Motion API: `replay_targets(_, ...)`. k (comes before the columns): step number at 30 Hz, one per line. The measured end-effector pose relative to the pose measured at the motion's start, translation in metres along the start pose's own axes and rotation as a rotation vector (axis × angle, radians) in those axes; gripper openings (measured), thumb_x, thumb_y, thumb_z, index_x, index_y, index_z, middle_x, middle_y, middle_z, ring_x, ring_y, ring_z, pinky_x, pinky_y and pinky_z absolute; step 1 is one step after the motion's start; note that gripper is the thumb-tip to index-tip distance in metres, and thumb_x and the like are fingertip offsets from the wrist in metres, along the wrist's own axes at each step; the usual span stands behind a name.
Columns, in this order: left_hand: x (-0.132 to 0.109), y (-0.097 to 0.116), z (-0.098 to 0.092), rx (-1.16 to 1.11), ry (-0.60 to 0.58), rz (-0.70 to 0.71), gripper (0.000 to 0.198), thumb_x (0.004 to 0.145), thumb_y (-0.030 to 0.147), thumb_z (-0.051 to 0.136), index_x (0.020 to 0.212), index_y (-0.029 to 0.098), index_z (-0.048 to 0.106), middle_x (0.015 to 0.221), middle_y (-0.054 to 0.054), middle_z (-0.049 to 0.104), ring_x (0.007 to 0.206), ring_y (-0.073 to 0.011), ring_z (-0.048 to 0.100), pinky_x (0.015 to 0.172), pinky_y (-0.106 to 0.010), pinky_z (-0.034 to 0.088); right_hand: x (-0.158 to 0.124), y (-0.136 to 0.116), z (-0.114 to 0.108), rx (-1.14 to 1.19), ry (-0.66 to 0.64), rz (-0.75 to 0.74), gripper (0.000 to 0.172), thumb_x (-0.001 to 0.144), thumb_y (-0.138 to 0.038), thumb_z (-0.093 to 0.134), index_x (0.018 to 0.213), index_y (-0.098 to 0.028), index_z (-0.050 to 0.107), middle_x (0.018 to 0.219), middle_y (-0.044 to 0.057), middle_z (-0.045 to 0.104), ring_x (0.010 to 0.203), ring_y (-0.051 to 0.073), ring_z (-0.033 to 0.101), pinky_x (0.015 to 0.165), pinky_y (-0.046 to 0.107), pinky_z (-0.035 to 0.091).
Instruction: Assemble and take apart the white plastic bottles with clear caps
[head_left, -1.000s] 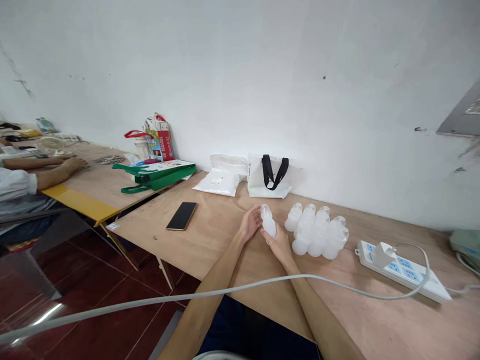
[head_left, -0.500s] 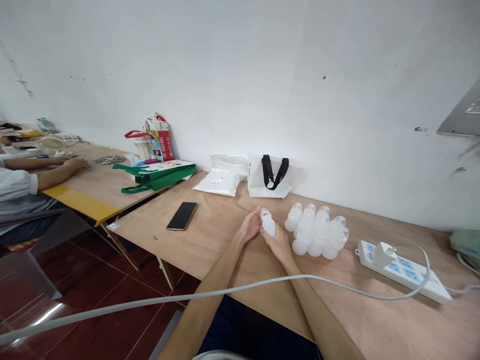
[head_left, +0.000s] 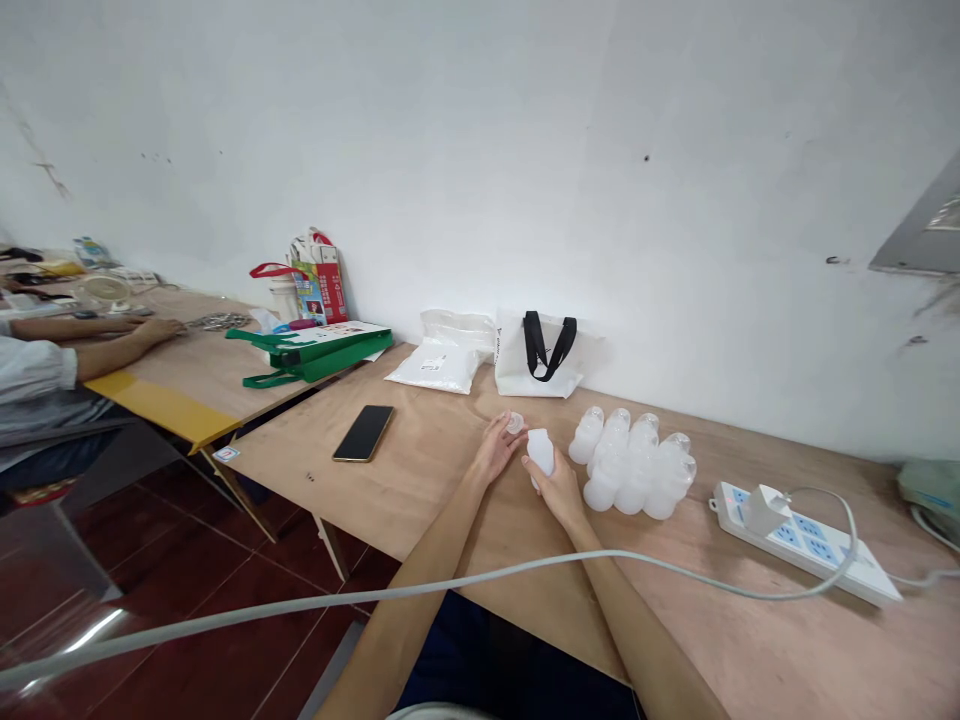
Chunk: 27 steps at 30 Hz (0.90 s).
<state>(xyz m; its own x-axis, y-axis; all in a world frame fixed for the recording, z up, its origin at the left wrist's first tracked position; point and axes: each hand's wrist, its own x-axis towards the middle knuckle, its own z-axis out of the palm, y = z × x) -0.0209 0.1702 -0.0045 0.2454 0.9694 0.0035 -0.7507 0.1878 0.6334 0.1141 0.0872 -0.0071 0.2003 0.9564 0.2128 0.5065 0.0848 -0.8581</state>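
Observation:
In my left hand (head_left: 495, 450) is a clear cap (head_left: 514, 423), pinched at the fingertips. My right hand (head_left: 559, 485) is wrapped round a small white plastic bottle (head_left: 540, 452), held tilted with its uncapped top facing up and away from me. The cap and the bottle are apart, a short gap between them. Just right of my right hand stands a tight cluster of several similar white bottles (head_left: 634, 470), with clear caps showing on those at the back.
A cable (head_left: 420, 590) runs across in front of my forearms. At right lies a power strip (head_left: 806, 540) with a plugged-in charger. A phone (head_left: 364, 433), a white packet (head_left: 435, 366), a black-handled bag (head_left: 536, 375) and a green bag (head_left: 330, 350) lie around. Another person's hand (head_left: 157, 330) rests at far left.
The clear cap has come off the bottle and moved left in my left hand. My right hand keeps the bottle in nearly the same place.

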Motion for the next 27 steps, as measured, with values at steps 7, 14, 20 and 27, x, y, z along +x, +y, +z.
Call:
replay_targets(7, -0.001, -0.002, 0.004, 0.021, 0.023, -0.007, 0.030, 0.080, 0.038, 0.083, 0.090, 0.019, 0.062, 0.094, -0.005, 0.071, 0.083, -0.0175, 0.070, 0.079, -0.031, 0.055, -0.004, -0.002, 0.004, 0.133, 0.040, -0.077, 0.052, 0.085, -0.056, 0.062, 0.123, -0.023, 0.051, 0.117, 0.010, 0.071, 0.105, 0.030, 0.067, 0.088, 0.041, 0.052)
replay_targets(14, 0.003, -0.003, 0.000, 0.012, 0.062, -0.002, 0.030, 0.082, 0.041, 0.080, 0.096, 0.021, 0.062, 0.093, -0.003, 0.071, 0.075, -0.0145, 0.067, 0.071, -0.027, 0.052, 0.003, 0.014, 0.009, 0.096, 0.066, -0.096, 0.066, 0.088, -0.048, 0.056, 0.142, -0.018, 0.036, 0.130, 0.018, 0.063, 0.117, 0.032, 0.063, 0.101, 0.049, 0.049)
replay_targets(20, 0.004, -0.005, 0.000, 0.023, 0.068, 0.006, 0.027, 0.083, 0.038, 0.079, 0.093, 0.019, 0.062, 0.094, -0.004, 0.071, 0.074, -0.0132, 0.065, 0.069, -0.026, 0.050, 0.000, 0.010, 0.009, 0.065, 0.189, -0.241, 0.074, 0.091, -0.045, 0.055, 0.153, -0.019, 0.024, 0.158, 0.019, 0.037, 0.146, 0.030, 0.039, 0.117, 0.050, 0.037)
replay_targets(27, 0.005, 0.000, -0.002, -0.042, 0.121, 0.050, 0.033, 0.092, 0.050, 0.067, 0.091, 0.017, 0.062, 0.092, -0.005, 0.072, 0.069, -0.0109, 0.063, 0.071, -0.024, 0.052, -0.011, -0.013, 0.001, -0.107, 0.393, -0.576, 0.051, 0.101, -0.037, 0.045, 0.148, -0.021, 0.035, 0.152, 0.018, 0.043, 0.144, 0.028, 0.040, 0.116, 0.054, 0.038)
